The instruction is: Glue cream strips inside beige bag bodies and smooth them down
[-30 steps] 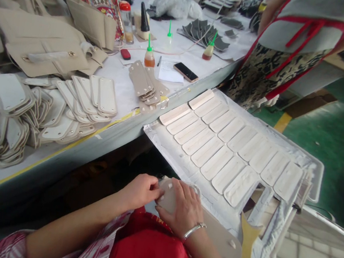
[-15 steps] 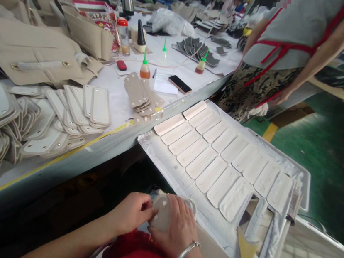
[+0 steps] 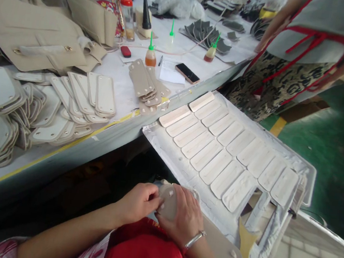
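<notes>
a beige leather tab is pinched at its near end between the left hand and the right hand, low over the red apron. the layers are best pressed flat from the rounded end outward, edges kept aligned. the tab is matte, rounded, with small pale studs. beyond the right hand, a tray carries pale tabs in rows.

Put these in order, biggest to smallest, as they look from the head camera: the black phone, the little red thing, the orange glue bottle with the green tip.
1. Black phone
2. Orange glue bottle with the green tip, close to the phone
3. Little red thing
</notes>
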{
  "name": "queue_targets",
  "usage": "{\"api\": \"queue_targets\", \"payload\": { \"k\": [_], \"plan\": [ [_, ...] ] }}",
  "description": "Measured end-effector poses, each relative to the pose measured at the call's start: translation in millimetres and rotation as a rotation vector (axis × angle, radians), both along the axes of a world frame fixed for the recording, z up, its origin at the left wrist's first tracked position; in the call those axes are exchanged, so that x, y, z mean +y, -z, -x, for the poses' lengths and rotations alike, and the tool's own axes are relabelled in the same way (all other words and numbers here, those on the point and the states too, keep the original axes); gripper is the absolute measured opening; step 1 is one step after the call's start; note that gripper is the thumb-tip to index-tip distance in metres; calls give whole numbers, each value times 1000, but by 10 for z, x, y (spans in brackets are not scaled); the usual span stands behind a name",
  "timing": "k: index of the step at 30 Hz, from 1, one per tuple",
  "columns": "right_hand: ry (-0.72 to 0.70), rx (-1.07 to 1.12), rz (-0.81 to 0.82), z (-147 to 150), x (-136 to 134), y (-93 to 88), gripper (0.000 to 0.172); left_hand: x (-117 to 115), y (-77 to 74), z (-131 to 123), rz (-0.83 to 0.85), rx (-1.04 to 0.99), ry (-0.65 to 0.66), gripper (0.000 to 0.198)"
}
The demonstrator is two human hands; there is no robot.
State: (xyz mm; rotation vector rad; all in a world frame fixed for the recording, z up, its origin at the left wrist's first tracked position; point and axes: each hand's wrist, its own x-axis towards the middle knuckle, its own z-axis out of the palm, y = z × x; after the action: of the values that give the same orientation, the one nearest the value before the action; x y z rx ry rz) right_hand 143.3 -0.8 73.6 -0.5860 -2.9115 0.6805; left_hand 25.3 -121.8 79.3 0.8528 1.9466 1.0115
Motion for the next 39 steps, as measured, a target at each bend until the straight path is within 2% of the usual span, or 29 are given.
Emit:
{"api": "queue_targets", "payload": {
  "k": [3, 7, 11, 16, 23, 28, 32, 35, 39],
  "plan": [
    [10, 14, -9, 2, -10, 17, 61, 3, -47, 1, -3, -38, 35, 27],
    [22, 8, -1, 5, -8, 18, 63, 14, -16, 40, 74, 22, 40, 28],
    [18, 34, 20, -16, 2, 13, 64, 17, 34, 36, 76, 31, 9, 28],
    [33, 69, 31, -20, 3, 0, 62, 28, 12, 6, 89, 12, -44, 29],
    [36, 5, 43, -7, 5, -18, 65, 26, 18, 9, 77, -11, -59, 32],
    [16, -48, 22, -13, 4, 3, 72, 26, 26, 45, 101, 51, -9, 32],
    [-27, -62, -33, -42, 31, 37, 78, 52, -6, 143, 116, 152, 118, 30],
    [-104, -45, -57, -103, 76, 64, 85, 63, -6, 206, 121, 150, 204, 27],
    [-145, 7, -82, -162, 95, 80, 82, 52, 38, 227, 108, 107, 212, 27]
  ]
}}
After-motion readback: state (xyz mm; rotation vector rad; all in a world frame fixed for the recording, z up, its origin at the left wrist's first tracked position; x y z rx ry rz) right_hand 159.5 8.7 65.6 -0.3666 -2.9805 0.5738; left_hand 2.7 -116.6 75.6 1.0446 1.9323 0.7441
